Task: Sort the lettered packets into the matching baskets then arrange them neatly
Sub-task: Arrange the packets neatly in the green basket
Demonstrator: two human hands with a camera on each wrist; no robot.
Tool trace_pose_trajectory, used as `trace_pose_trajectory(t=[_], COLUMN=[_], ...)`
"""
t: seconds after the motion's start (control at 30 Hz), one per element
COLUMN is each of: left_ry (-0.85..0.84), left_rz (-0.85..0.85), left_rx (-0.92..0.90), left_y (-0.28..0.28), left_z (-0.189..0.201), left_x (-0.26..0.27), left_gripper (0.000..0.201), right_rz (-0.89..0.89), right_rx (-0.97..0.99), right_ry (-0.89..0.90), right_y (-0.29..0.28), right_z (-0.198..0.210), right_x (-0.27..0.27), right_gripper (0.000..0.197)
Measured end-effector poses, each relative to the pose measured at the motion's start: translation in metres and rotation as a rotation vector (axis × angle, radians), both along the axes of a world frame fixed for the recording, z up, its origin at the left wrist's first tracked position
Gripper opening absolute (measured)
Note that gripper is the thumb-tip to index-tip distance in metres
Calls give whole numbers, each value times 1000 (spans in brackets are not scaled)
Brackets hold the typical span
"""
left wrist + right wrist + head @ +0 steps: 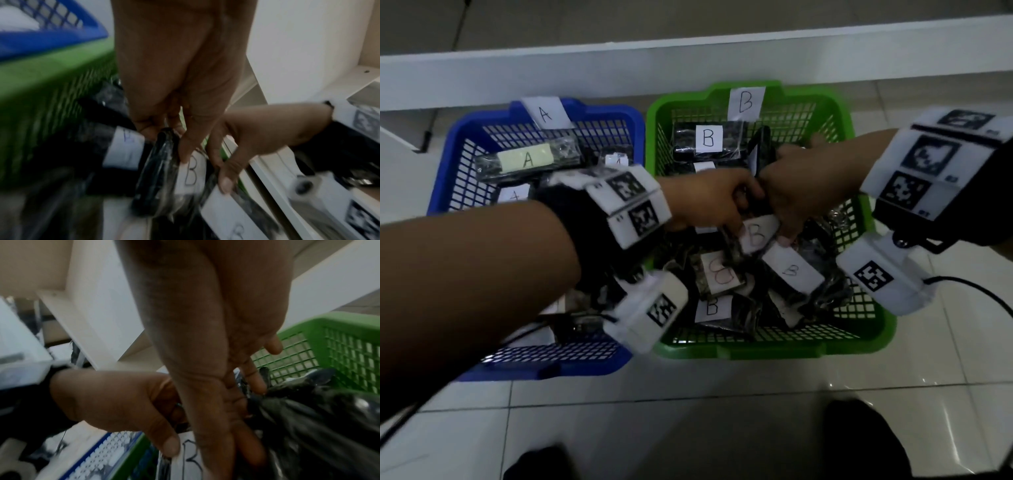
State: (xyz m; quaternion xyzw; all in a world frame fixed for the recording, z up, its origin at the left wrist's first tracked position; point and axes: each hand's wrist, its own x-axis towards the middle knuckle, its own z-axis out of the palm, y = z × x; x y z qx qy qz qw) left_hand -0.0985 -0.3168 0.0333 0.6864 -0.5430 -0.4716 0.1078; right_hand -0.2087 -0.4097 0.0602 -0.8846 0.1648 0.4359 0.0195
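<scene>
Your blue basket [448,164] carries a far-rim tag reading "A" [545,113], and a packet inside it [528,159] reads "A" too. The green basket [859,240] is tagged "B" [745,101]; its packets (the far one [709,138], the near one [713,307]) read "B".

The head view looks steeply down from above at the blue basket [452,164] on the left and the green basket [859,192] on the right; the left wrist view sits close over the left hand [180,81], facing into the green basket; the right wrist view looks equally close along the right hand [205,337]; both wrist views share one B-labelled packet [190,176].
</scene>
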Motion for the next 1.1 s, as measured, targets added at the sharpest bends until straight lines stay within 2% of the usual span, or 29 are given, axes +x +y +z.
trace_pose_trajectory(t=[0.03, 0.1, 0.13, 0.23, 0.33, 0.47, 0.6, 0.63, 0.7, 0.77, 0.8, 0.97, 1.03, 1.1], left_ry=[-19, -85, -133, -293, -407, -461, -531, -520, -516, -595, -622, -550, -605, -682], left_rz=[-20, -51, -56, -54, 14, 105, 163, 136, -26, -198, -216, -20, -33, -94], left_rx=[0, -19, -42, -135, -277, -409, -474, -488, -456, -388, -392, -524, -525, -522], left_y=[-4, -10, -12, -18, -20, -18, -17, -17, -16, -14, -14, -18, -21, -24], left_z=[7, 20, 24, 24, 13, -5, -13, -13, -14, -15, -15, -11, -11, -13], left_x=[11, 35, 46, 70, 79, 78, 77, 78, 78, 79, 80, 81, 82, 82], left_gripper=[55, 50, 47, 41, 40, 36, 45, 45, 53, 68, 69, 61, 51, 44], right_rz=[-87, -269, -351, -596, -720, -715, -718, -727, -765, -806, -805, -766, -731, -671], right_rx=[114, 328, 365, 391, 349, 301, 370, 397, 477, 560, 562, 371, 298, 254], right_ry=[-79, -242, -328, -576, -777, -934, -978, -963, -901, -832, -824, -1125, -1126, -1054], right_y=[-4, -13, -16, -19, -22, -19, -3, 1, 9, 13, 13, 15, 18, 20], right_z=[2, 5, 6, 7, 2, -7, -19, -23, -29, -33, -35, -47, -54, -63], right_x=[-1, -1, -2, -5, -8, -5, 1, 2, 3, 3, 2, -6, -8, -11], right_gripper=[34, 32, 32, 22, 17, 17, 15, 18, 27, 40, 43, 24, 19, 15])
